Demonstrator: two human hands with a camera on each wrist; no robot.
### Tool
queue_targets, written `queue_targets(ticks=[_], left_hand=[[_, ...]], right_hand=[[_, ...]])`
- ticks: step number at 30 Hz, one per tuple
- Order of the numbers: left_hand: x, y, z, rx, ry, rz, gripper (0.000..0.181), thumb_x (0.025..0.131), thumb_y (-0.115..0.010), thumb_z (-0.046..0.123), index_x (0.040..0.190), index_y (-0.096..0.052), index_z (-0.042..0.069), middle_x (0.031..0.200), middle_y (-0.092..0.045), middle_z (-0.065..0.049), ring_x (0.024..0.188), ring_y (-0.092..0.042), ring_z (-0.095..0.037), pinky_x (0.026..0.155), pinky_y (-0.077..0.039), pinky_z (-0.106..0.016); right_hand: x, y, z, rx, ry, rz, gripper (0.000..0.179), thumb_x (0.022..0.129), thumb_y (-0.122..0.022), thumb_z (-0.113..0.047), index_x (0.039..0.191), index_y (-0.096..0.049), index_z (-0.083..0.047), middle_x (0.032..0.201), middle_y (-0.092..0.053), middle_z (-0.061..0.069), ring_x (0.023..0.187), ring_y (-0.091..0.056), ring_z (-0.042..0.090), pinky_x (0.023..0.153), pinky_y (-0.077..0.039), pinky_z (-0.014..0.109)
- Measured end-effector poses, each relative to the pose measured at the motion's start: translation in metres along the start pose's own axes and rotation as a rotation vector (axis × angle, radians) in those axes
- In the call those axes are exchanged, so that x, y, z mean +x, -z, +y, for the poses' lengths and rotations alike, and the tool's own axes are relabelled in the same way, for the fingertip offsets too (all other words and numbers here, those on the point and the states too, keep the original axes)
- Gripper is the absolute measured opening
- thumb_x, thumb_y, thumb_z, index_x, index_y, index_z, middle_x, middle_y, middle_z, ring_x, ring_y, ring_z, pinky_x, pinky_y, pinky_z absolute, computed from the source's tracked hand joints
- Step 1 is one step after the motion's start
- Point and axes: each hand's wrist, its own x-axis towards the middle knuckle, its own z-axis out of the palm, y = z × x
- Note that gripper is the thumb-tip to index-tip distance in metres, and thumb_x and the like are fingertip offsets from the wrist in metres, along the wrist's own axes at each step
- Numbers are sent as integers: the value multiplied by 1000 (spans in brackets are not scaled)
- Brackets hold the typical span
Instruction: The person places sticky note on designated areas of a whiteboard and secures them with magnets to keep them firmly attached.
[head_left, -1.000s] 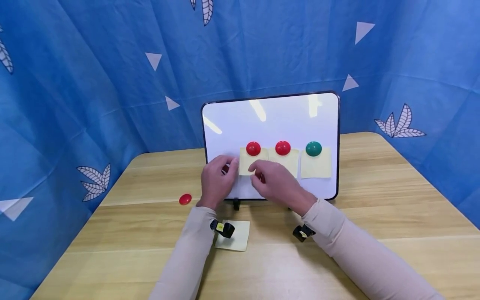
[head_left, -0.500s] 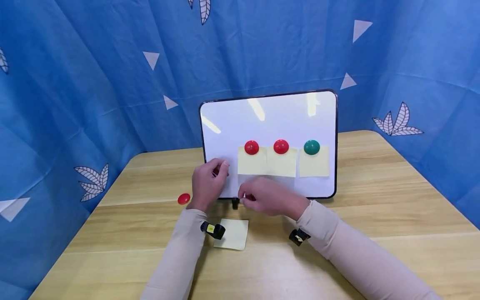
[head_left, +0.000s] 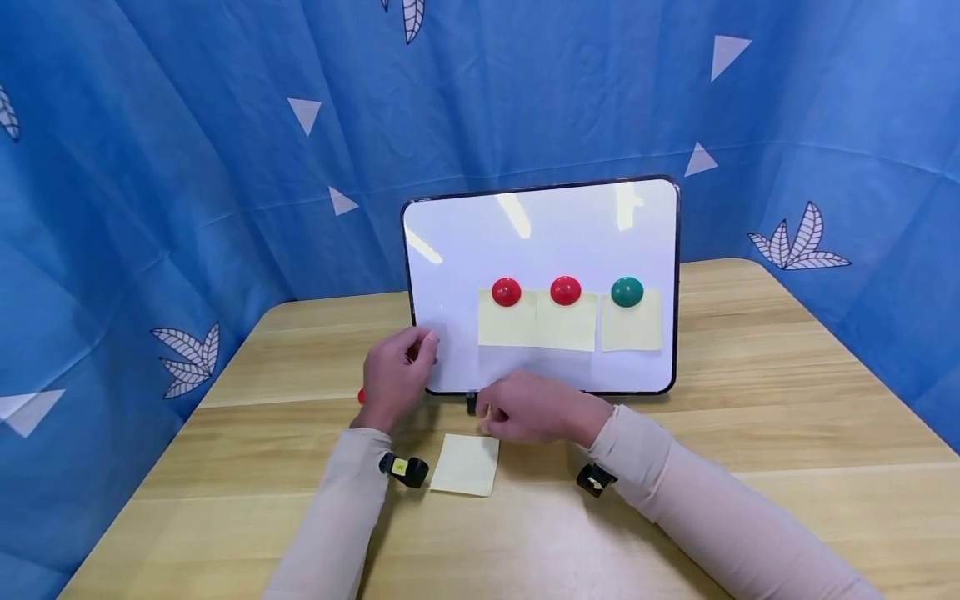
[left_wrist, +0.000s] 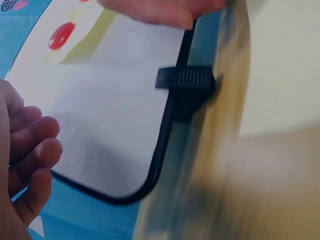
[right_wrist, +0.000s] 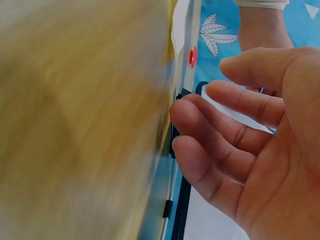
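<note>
My left hand [head_left: 397, 371] is in front of the whiteboard's lower left corner, its fingers loosely curled and holding nothing. Behind it, mostly covered, a red round magnet [head_left: 362, 397] lies on the table. The relaxed fingers [left_wrist: 42, 145] also show in the left wrist view. My right hand [head_left: 536, 408] hovers by the board's bottom edge, just above a pale yellow sticky note [head_left: 467, 465] on the table. Its fingers [right_wrist: 215, 165] are half bent with nothing between them. On the whiteboard [head_left: 457, 283] hang three yellow notes [head_left: 566, 327], two under red magnets [head_left: 506, 292] and one under a green magnet [head_left: 627, 292].
A black foot [left_wrist: 185, 80] carries the board's lower edge. The wooden table [head_left: 757, 400] reaches out on both sides and in front. Close behind the board hangs a blue curtain [head_left: 525, 100] with leaf and triangle prints.
Both hands have come away from the notes on the board. My left hand has moved left and down towards the loose red magnet; my right hand has dropped to near the board's bottom edge.
</note>
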Motion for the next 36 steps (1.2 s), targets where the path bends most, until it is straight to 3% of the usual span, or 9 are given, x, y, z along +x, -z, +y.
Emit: queue_targets(ticks=[6, 13, 22, 27, 36], left_hand=[[-7, 12, -12, 41, 19, -15, 22, 101, -61, 26, 89, -72, 11, 73, -65, 2, 67, -54, -17, 61, -46, -34], [-13, 28, -26, 71, 47, -12, 25, 102, -59, 29, 88, -72, 12, 72, -64, 2, 64, -53, -17, 59, -45, -35], [-17, 41, -39, 115, 87, -32, 28, 102, -58, 31, 91, -73, 10, 73, -66, 2, 66, -56, -17, 63, -44, -36], [-20, 47, -47, 178, 103, -82, 27, 102, -58, 30, 87, -72, 12, 71, -64, 3, 65, -56, -17, 64, -44, -37], [-22, 60, -58, 194, 242, -164, 32, 102, -55, 37, 99, -75, 13, 84, -68, -2, 79, -60, -23, 75, -47, -41]], right_hand=[[1, -3, -5, -15, -21, -23, 20, 94, -67, -22, 109, -73, -11, 91, -66, -5, 82, -57, 8, 79, -49, 25], [1, -5, -8, -8, -60, -71, 25, 94, -69, -23, 114, -73, -10, 94, -65, -2, 85, -54, 11, 77, -49, 26], [1, -8, -10, -74, -40, -83, 12, 94, -68, -27, 99, -72, -16, 81, -56, -7, 80, -50, 10, 71, -45, 25], [0, -8, -11, -71, -33, -83, 16, 94, -69, -28, 102, -72, -15, 82, -56, -7, 81, -50, 10, 71, -45, 25], [-2, -5, -13, -99, -54, -104, 25, 91, -73, -35, 106, -73, -15, 81, -52, -6, 80, -49, 11, 69, -44, 26]])
